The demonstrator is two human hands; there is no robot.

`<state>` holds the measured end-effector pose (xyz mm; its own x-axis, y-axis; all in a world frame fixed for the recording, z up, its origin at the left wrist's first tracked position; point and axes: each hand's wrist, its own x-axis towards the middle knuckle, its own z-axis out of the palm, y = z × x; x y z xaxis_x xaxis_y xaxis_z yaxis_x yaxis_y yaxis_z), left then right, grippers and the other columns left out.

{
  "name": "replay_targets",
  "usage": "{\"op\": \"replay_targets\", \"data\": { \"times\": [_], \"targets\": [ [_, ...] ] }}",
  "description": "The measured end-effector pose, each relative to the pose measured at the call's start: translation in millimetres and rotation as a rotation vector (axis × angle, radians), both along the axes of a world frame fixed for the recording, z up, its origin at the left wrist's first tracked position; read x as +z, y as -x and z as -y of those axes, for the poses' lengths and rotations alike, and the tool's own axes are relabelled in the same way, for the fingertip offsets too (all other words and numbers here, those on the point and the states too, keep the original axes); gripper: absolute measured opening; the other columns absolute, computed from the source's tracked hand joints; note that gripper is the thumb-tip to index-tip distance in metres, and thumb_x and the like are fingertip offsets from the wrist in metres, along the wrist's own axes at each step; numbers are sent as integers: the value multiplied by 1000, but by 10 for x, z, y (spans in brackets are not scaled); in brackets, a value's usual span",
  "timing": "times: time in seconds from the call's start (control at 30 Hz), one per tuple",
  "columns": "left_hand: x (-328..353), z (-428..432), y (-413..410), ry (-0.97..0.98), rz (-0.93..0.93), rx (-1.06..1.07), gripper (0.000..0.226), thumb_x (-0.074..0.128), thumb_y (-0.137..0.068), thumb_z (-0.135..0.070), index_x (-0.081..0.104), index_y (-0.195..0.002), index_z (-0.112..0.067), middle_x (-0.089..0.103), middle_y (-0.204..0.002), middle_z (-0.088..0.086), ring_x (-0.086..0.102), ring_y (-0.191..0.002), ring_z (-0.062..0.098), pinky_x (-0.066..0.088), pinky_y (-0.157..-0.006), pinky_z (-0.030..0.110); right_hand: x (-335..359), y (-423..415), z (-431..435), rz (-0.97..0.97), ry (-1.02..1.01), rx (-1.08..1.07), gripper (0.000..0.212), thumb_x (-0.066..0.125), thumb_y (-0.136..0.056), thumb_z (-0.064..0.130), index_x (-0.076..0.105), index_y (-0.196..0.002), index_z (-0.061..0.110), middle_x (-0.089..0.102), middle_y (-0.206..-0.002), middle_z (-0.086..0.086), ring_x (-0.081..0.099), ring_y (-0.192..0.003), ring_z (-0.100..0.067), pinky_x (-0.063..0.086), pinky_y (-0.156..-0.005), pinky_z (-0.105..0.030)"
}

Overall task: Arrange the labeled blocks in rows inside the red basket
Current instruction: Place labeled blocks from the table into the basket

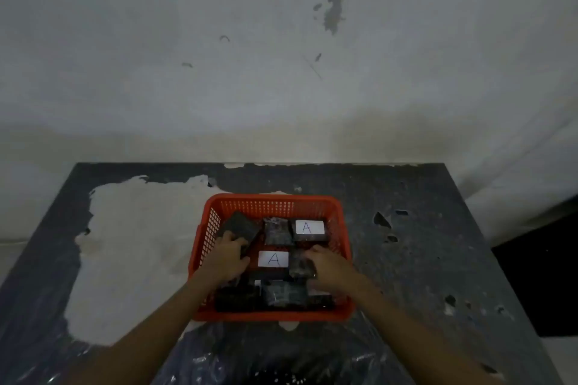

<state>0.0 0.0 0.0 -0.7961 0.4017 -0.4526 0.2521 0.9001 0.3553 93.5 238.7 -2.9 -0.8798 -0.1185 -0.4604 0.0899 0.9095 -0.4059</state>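
Note:
A red basket (272, 201) stands on the dark table and holds several dark blocks. One block with a white label "A" (309, 228) lies flat at the back right, another with an "A" label (273, 259) in the middle. My left hand (226, 256) is inside the basket, gripping a tilted dark block (242, 225) at the back left. My right hand (328, 266) is closed on a dark block (299, 264) right of the middle label. More dark blocks (283, 294) lie along the front wall, with their labels hidden.
The table (422, 259) is dark with a large worn pale patch (131, 247) to the left of the basket. Crinkled clear plastic (281, 359) covers the near edge. A stained wall rises behind the table. A dark object (541, 278) sits past the table's right side.

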Motion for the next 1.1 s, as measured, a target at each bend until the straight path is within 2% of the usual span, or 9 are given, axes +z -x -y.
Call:
{"op": "replay_targets", "data": {
  "times": [0.13, 0.23, 0.43, 0.57, 0.67, 0.77, 0.87, 0.97, 1.1],
  "targets": [
    [-126, -76, -214, -93, -247, -62, 38, 57, -84, -27, 54, -120, -19, 44, -125, 6, 41, -115, 21, 42, -98, 33, -78, 2, -5, -94, -161, 111, 59, 70, -77, 13, 48, -131, 16, 46, -127, -7, 50, -112, -27, 48, -94, -40],
    [-191, -190, -375, -230, -149, -151, 31, 55, -85, -28, 57, -116, -21, 48, -119, -1, 44, -111, 14, 42, -94, 26, -128, -13, -41, -140, -217, 169, 62, 69, -76, 12, 44, -133, 13, 46, -129, -9, 50, -111, -28, 49, -89, -39],
    [-251, -351, -490, -70, -73, -320, 54, 60, -75, -48, 53, -123, -23, 47, -117, 2, 41, -106, 18, 44, -88, 32, -165, -83, 8, -236, -291, 208, 58, 57, -84, 4, 37, -138, 11, 44, -135, -14, 47, -119, -30, 50, -87, -40],
    [-286, -405, -537, -37, -74, -372, 65, 68, -66, -54, 52, -122, -24, 48, -119, 0, 41, -108, 18, 41, -89, 32, -124, -52, 9, -425, -236, 167, 42, 57, -80, -1, 55, -121, 3, 61, -116, -16, 62, -102, -31, 55, -79, -39],
    [-293, -410, -598, -66, -60, -345, 59, 71, -66, -49, 53, -116, -23, 49, -121, -1, 41, -108, 16, 41, -92, 32, 69, -7, -39, -466, -16, -56, 33, 54, -84, 4, 60, -116, 7, 68, -106, -10, 66, -92, -24, 53, -79, -31],
    [-277, -409, -603, -142, -50, -298, 47, 73, -67, -42, 53, -106, -25, 56, -114, -3, 43, -102, 12, 43, -88, 29, 334, 29, -225, -460, 335, -487, 29, 60, -87, 8, 61, -116, 12, 66, -95, 0, 62, -78, -12, 49, -67, -11],
    [-236, -399, -593, -186, -20, -215, 41, 75, -68, -37, 54, -101, -28, 58, -106, -3, 49, -97, 11, 45, -87, 29, 440, 3, -583, -483, 540, -979, 23, 56, -89, 5, 60, -106, 20, 67, -96, -2, 62, -77, -11, 54, -65, -23],
    [-192, -415, -590, -313, -21, -147, 32, 75, -70, -31, 57, -97, -27, 62, -102, -6, 53, -95, 8, 47, -89, 30, 262, -158, -956, -429, 517, -1416, 26, 50, -93, 9, 59, -117, 5, 64, -114, -20, 61, -94, -27, 47, -72, -29],
    [-140, -520, -621, -435, -122, -117, 38, 72, -75, -23, 60, -111, -26, 61, -106, -9, 51, -101, 7, 43, -93, 27, -108, -555, -1040, -5, 366, -1509, 32, 48, -95, 12, 56, -110, -15, 58, -105, -29, 57, -95, -37, 45, -81, -47]
  ]
}}
